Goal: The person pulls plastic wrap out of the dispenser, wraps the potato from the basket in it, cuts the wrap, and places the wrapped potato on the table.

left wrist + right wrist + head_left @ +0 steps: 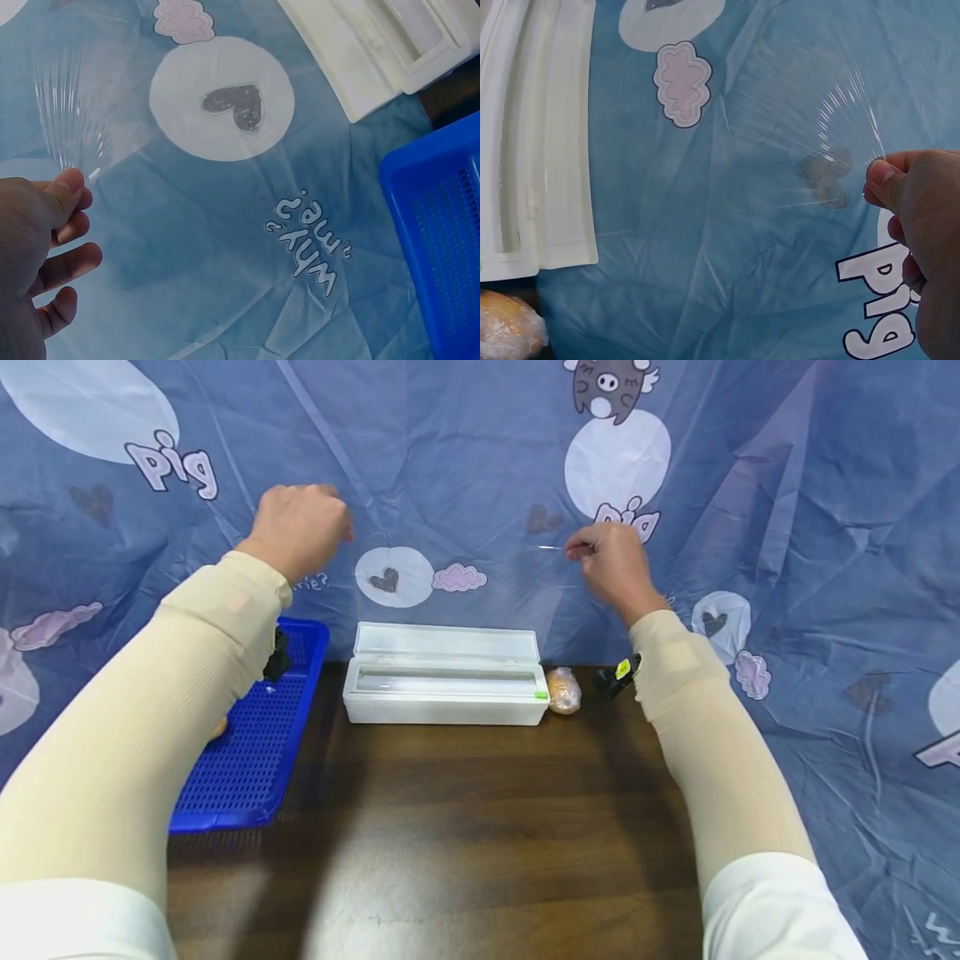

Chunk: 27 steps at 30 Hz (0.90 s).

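Both hands are raised before the cloth backdrop, a sheet of clear plastic wrap [832, 112] stretched between them. My left hand [302, 527] pinches one corner between thumb and forefinger, and the wrap [71, 120] fans out in creases from that grip in the left wrist view. My right hand [613, 564] pinches the other corner the same way. Below them on the table stands a white plastic-wrap dispenser box [446, 708], its lid [446, 643] tipped back. A wrapped round orange-brown item [563, 691] sits right beside the box's right end.
A blue perforated basket [247, 777] stands at the left, partly behind my left forearm, with an orange-brown item [218, 727] showing in it. The dark wooden table [480, 810] meets the printed blue cloth [480, 460] just behind the box.
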Each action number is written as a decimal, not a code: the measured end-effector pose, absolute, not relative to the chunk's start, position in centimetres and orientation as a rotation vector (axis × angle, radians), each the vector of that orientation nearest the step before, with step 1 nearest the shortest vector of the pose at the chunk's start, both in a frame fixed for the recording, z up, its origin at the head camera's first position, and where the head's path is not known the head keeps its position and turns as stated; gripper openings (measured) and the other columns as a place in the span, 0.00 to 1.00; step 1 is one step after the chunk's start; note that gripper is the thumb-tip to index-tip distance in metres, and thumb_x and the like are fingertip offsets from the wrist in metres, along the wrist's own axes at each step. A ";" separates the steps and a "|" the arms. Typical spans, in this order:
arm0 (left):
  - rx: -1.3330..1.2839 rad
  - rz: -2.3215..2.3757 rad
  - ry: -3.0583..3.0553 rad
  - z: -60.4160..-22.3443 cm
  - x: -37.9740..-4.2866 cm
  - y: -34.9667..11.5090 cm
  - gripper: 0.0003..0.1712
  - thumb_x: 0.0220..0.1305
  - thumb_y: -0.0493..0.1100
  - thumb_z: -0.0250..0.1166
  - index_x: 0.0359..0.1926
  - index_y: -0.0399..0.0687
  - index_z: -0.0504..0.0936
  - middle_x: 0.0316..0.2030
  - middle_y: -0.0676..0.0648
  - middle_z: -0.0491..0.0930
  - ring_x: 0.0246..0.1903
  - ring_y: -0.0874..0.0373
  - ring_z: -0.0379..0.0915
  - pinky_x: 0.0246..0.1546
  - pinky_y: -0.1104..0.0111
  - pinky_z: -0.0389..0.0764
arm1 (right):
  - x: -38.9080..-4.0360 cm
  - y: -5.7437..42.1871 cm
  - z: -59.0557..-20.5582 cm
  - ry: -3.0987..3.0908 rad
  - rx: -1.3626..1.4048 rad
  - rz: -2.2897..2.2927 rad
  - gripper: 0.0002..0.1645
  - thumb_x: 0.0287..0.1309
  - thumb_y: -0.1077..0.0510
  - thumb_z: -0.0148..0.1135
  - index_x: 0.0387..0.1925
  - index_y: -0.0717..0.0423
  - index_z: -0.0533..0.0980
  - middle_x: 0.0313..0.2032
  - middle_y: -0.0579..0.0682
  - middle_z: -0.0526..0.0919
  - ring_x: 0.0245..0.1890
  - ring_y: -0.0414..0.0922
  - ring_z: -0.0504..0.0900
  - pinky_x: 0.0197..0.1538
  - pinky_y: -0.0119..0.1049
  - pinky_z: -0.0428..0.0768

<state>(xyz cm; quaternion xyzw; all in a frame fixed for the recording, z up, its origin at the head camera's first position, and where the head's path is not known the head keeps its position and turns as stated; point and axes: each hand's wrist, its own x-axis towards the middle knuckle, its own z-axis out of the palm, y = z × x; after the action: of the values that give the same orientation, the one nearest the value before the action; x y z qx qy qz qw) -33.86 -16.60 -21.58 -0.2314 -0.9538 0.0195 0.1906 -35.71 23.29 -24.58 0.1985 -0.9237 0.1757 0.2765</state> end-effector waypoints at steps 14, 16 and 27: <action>-0.655 0.063 -2.661 -20.4 -32.8 -16.7 0.08 0.64 0.37 0.67 0.42 0.41 0.89 0.40 0.36 0.83 0.38 0.31 0.80 0.33 0.39 0.78 | -34.3 23.4 -23.4 -2.488 0.531 0.441 0.13 0.63 0.72 0.59 0.37 0.62 0.88 0.38 0.55 0.89 0.44 0.55 0.84 0.53 0.49 0.79; -0.674 0.063 -2.652 -20.2 -32.2 -16.7 0.08 0.64 0.35 0.66 0.42 0.42 0.89 0.40 0.36 0.83 0.37 0.31 0.80 0.32 0.40 0.78 | -33.8 23.7 -23.4 -2.457 0.570 0.440 0.12 0.62 0.72 0.59 0.35 0.62 0.88 0.37 0.56 0.89 0.42 0.55 0.84 0.52 0.49 0.78; -0.841 0.106 -2.492 -20.1 -27.0 -17.0 0.08 0.61 0.32 0.65 0.38 0.43 0.90 0.32 0.39 0.82 0.28 0.39 0.78 0.22 0.49 0.72 | -29.4 25.1 -23.2 -2.336 0.779 0.375 0.07 0.59 0.70 0.67 0.32 0.60 0.88 0.30 0.55 0.88 0.32 0.56 0.80 0.40 0.50 0.75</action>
<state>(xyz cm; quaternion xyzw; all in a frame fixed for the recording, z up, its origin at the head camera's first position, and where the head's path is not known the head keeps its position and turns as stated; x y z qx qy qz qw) -27.01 -17.03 -20.14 -0.3091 -0.9162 0.0390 0.2520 -29.41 25.10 -23.21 0.2962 -0.8886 0.1425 0.3198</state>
